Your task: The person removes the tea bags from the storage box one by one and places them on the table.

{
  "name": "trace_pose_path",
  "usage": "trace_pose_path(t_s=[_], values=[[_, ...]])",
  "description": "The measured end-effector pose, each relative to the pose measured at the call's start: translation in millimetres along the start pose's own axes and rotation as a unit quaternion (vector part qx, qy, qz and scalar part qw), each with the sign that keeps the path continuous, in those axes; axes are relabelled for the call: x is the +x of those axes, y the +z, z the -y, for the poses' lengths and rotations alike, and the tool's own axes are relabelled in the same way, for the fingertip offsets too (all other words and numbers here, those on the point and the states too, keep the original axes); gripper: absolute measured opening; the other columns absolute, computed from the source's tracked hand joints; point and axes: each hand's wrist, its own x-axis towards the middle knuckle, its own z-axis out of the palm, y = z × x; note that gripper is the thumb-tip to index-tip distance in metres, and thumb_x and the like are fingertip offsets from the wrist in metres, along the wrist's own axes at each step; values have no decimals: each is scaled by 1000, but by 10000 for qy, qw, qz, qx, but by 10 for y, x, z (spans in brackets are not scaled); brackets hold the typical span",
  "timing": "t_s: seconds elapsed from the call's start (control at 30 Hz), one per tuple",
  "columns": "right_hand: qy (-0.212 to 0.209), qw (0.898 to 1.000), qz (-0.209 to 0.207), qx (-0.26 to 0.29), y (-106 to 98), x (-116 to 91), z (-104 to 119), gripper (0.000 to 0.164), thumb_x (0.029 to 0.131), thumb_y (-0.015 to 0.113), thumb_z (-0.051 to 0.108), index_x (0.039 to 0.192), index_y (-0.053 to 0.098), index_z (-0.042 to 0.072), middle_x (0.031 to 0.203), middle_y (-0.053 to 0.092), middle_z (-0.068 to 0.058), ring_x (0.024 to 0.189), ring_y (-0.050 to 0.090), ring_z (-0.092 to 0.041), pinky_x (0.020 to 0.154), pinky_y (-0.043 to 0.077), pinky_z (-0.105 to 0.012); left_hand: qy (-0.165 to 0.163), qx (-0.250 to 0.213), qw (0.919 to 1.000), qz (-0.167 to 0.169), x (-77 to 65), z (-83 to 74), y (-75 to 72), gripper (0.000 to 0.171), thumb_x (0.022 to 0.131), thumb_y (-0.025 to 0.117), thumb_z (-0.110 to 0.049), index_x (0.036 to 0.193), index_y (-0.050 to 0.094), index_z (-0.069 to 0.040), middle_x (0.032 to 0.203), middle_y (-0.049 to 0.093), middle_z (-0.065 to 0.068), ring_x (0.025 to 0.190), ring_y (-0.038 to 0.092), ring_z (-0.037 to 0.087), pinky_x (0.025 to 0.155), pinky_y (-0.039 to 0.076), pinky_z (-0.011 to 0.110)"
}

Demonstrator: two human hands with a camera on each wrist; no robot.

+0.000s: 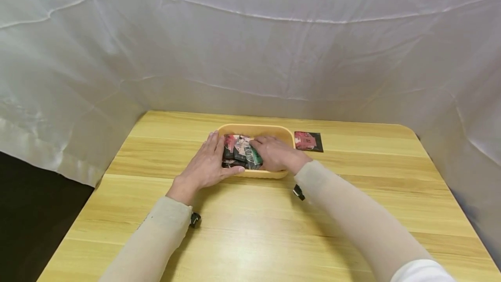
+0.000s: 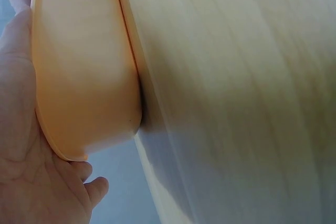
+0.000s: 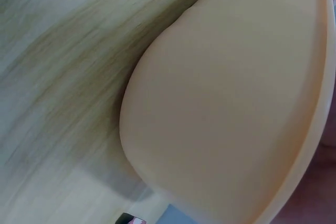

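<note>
A yellow-orange plastic basket (image 1: 289, 136) holds several small packets, dark with red, pale and green prints. My left hand (image 1: 205, 162) lies along the basket's left end, fingers extended at the rim and thumb over the front edge. In the left wrist view its palm is against the rim of the basket (image 2: 86, 66). My right hand (image 1: 274, 153) reaches into the right part of the basket, fingers right at a green and black packet (image 1: 254, 156). Its fingertips are partly hidden, and I cannot tell whether they pinch that packet. Left of it lie red and black packets (image 1: 231, 145).
A single red and black packet (image 1: 308, 141) lies on the wooden table (image 1: 242, 225) just right of the basket. Pale cloth (image 1: 250, 55) hangs behind the table and along its sides. Both wrists carry small black devices near the table surface.
</note>
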Motion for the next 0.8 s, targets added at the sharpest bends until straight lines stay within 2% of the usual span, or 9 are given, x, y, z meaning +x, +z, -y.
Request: trace_pose_path(t_s=[0.23, 0.5, 0.67, 0.8], values=[[-33, 9996, 110, -267, -13, 8, 9, 88, 99, 75, 33, 168, 26, 11, 173, 29, -16, 160, 27, -38, 132, 20, -55, 19, -15, 10000, -28, 8, -3, 11, 128, 89, 43, -91, 167, 11, 4, 176, -4, 23, 165, 2, 36, 135, 11, 46], [130, 9991, 198, -362, -16, 11, 0, 89, 99, 75, 36, 169, 25, 14, 173, 28, -14, 160, 26, -37, 132, 19, -55, -28, -39, 10000, 46, 27, -17, 11, 129, 87, 41, -94, 168, 11, 3, 177, -6, 21, 165, 1, 35, 135, 10, 45], [281, 9990, -22, -356, -43, -18, -8, 100, 94, 79, 45, 170, 21, 15, 173, 28, -13, 159, 26, -39, 130, 24, -59, -43, -92, 9999, 64, 23, -26, 3, 129, 87, 42, -94, 168, 10, 2, 177, -6, 20, 165, -1, 33, 135, 10, 46], [298, 9985, -274, -376, -87, -56, -16, 103, 89, 84, 47, 168, 26, 17, 170, 33, -13, 156, 32, -39, 124, 34, -63, -105, -135, 9998, 83, 21, -28, 4, 130, 86, 43, -94, 168, 9, 1, 177, -7, 20, 165, -2, 34, 134, 11, 47]])
